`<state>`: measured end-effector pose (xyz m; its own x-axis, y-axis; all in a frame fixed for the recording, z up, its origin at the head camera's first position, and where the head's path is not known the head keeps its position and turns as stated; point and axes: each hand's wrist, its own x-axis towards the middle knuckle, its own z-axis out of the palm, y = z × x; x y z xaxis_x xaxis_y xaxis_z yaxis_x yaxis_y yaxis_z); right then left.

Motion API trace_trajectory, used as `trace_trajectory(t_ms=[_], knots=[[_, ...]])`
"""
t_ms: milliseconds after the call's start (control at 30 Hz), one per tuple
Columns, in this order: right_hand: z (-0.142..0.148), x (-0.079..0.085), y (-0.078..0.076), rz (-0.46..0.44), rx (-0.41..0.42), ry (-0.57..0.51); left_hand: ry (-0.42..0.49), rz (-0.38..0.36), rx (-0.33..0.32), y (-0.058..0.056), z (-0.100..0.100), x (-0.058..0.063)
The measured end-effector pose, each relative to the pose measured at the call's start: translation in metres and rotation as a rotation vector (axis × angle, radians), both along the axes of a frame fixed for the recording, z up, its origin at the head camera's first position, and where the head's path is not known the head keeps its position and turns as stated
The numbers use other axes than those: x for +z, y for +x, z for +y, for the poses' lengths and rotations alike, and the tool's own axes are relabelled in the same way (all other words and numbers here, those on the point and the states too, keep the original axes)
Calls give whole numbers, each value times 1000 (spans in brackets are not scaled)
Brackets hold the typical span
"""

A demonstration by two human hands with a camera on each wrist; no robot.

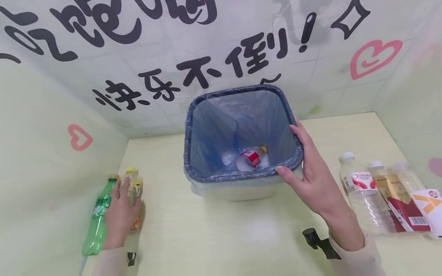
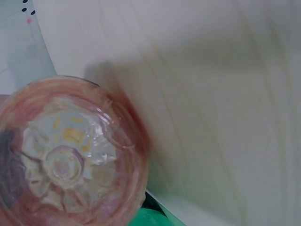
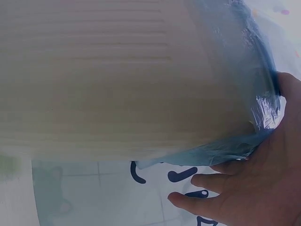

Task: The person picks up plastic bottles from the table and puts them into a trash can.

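A trash bin [image 1: 238,191] lined with a blue plastic bag [image 1: 214,122] stands tilted toward me at the middle of the table. My right hand [image 1: 315,178] grips its near right corner, thumb over the rim; the right wrist view shows the other fingers spread along the outside. Inside the bin lies a clear plastic bottle [image 1: 251,159] with a red label. On the left, my left hand [image 1: 121,216] holds a yellow-capped bottle [image 1: 138,184] from above, partly covering it. The bottle's round base [image 2: 70,160] fills much of the left wrist view. Beside it lies a green bottle [image 1: 98,222].
To the right lie a clear bottle [image 1: 366,199] with a red-and-white label, a brown-and-red labelled bottle [image 1: 397,195] and another white-labelled bottle [image 1: 426,203]. A wall [image 1: 165,46] with black lettering rises behind the table [image 1: 221,237], with side walls at left and right.
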<state>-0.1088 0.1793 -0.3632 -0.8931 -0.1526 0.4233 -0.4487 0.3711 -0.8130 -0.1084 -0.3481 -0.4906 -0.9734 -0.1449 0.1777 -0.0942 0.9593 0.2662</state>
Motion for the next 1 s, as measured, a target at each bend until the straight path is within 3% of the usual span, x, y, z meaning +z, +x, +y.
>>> trace_trajectory(t_ms=[467, 733, 1000], knots=[[-1, -1, -1, 3, 11, -15, 123, -67, -11, -3, -4, 12], [0, -3, 0, -4, -4, 10, 160, -84, -39, -6, -6, 35], [0, -4, -1, 3, 6, 0, 155, -7, -82, -8, 2, 56]])
